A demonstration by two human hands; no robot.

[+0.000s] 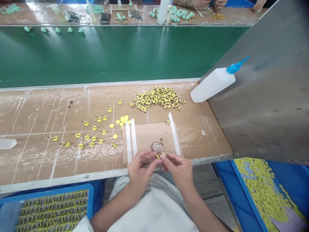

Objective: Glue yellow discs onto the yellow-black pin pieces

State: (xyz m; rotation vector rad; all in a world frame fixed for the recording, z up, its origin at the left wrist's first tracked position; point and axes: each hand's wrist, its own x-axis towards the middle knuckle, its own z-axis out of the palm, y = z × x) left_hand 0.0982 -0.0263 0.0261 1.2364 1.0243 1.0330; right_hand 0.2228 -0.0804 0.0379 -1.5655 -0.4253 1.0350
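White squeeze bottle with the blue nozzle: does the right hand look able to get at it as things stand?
Probably yes, once the right hand releases the small yellow piece. The yellow pile lies left of its path, and nothing stands between it and the white squeeze bottle.

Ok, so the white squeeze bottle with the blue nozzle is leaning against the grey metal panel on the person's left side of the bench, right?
Not quite: the head view shows the white squeeze bottle leaning against the grey metal panel on the person's right side of the bench, not the left.
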